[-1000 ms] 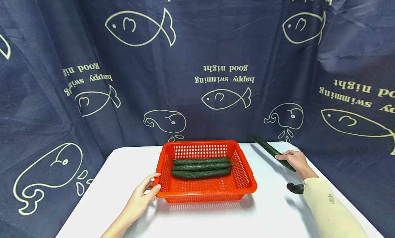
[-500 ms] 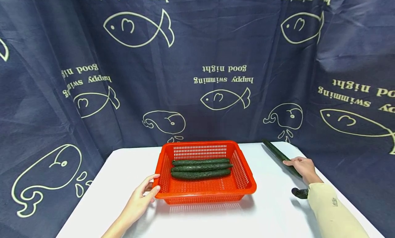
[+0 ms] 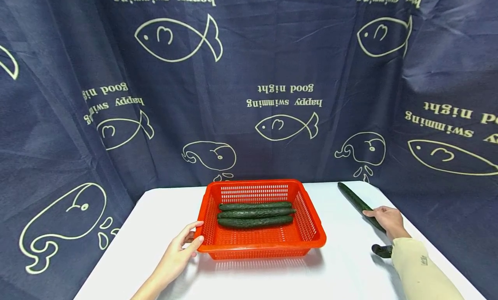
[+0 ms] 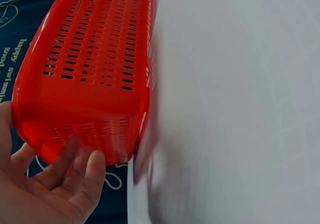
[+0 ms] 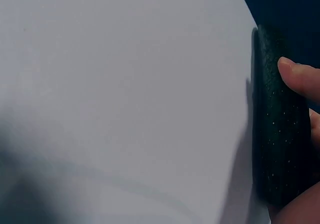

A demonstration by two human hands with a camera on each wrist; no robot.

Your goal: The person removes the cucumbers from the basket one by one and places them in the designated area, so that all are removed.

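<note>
A red plastic basket (image 3: pixel 317 224) with slotted walls stands mid-table in the head view. Three dark green cucumbers (image 3: pixel 256 213) lie side by side across its floor. My left hand (image 3: pixel 175 254) grips the basket's left rim, thumb on the near side; the left wrist view shows its fingers (image 4: pixel 94 171) bent by the end wall. To the right of the basket, my right hand (image 3: pixel 388 221) holds another cucumber (image 3: pixel 353 198) low at the tabletop, slanting away toward the back. In the right wrist view the thumb (image 5: pixel 295 74) presses on that cucumber's side; the hand hides part of it.
The white table (image 3: pixel 144 222) reaches back to a dark blue curtain (image 3: pixel 233 75) printed with fish and lettering. Its right edge runs close by my right hand. A small black device (image 3: pixel 382 250) sits at my right wrist.
My right hand has moved the cucumber rightward, toward me and down to the tabletop. My left hand and the basket have stayed in place.
</note>
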